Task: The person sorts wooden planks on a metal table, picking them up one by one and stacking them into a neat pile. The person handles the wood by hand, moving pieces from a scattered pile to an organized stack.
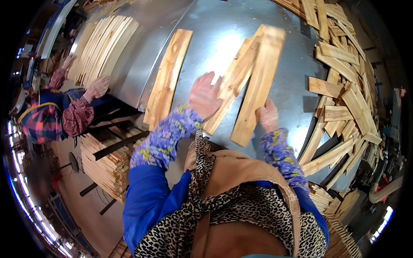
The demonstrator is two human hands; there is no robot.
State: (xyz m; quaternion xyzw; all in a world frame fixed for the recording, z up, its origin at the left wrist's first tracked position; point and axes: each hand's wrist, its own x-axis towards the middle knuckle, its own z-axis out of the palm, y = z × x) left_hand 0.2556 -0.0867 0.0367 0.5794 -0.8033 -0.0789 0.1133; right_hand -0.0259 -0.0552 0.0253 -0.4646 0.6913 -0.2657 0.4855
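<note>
My right hand (269,115) grips the right edge of a long wooden board (260,81) near its lower end, and that board overlaps others. My left hand (205,95) has its fingers stretched out, slightly blurred, beside the left edge of another board (234,81). Whether the palm touches this board I cannot tell. Part of a further board's edge shows behind these two. To the left of my left hand, a separate board (168,77) with a reddish grain lies on the grey metal table (215,21).
A large loose heap of boards (340,99) covers the table's right side. At the far left, a co-worker's hands (97,88) rest by an upright row of boards (107,43). Below the table's left edge stands a stack of boards (103,165) beside dark metal bars (120,145).
</note>
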